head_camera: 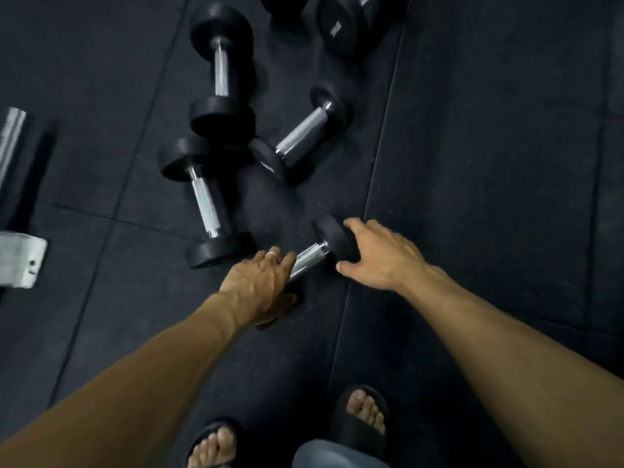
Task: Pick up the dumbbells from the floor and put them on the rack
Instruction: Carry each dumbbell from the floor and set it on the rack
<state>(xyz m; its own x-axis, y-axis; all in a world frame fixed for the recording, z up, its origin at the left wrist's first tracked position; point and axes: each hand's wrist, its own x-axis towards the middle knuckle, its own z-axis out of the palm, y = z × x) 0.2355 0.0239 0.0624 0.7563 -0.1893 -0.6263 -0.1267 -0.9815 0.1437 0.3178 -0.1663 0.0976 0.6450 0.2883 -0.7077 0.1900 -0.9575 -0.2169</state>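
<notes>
Fingers (283, 261) of my left hand (260, 285) curl onto the handle of the nearest dumbbell (309, 258), which lies on the floor (472, 163); its near head is hidden under that hand. My right hand (381, 258), fingers spread and released, touches the far head. Four more dumbbells lie beyond, two cut off at the top edge. Flooring is dark rubber tile.

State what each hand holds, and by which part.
Left hand closes on the nearest dumbbell at its near handle end. Right hand is open over its far head, holding nothing.
</notes>
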